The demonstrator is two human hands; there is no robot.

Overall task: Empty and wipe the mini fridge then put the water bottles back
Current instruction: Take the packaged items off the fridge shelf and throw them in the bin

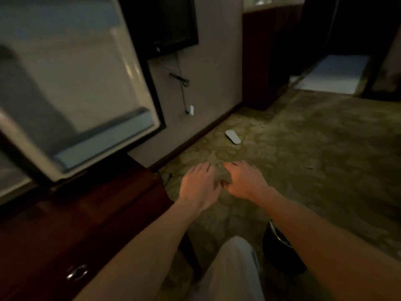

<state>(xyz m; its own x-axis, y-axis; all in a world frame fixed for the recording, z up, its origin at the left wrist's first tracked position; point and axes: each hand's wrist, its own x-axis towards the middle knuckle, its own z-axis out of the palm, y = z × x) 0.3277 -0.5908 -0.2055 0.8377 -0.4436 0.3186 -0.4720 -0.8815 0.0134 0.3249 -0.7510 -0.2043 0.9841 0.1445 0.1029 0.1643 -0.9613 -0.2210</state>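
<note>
The mini fridge door (71,83) stands swung open at upper left, its white inner liner and lower door shelf facing me. Both my hands are out in front of me above the carpet. Between them is a small greenish-grey cloth (222,175). My left hand (200,183) has its fingers curled over the cloth's left side, and my right hand (244,179) pinches its right side. No water bottles are in view, and the fridge interior is out of frame.
A dark wooden cabinet (76,224) with a metal drawer pull sits below the door. A dark waste bin (280,250) stands by my right arm. A white slipper (232,136) lies on the patterned carpet near the wall, under a wall-mounted TV (171,25).
</note>
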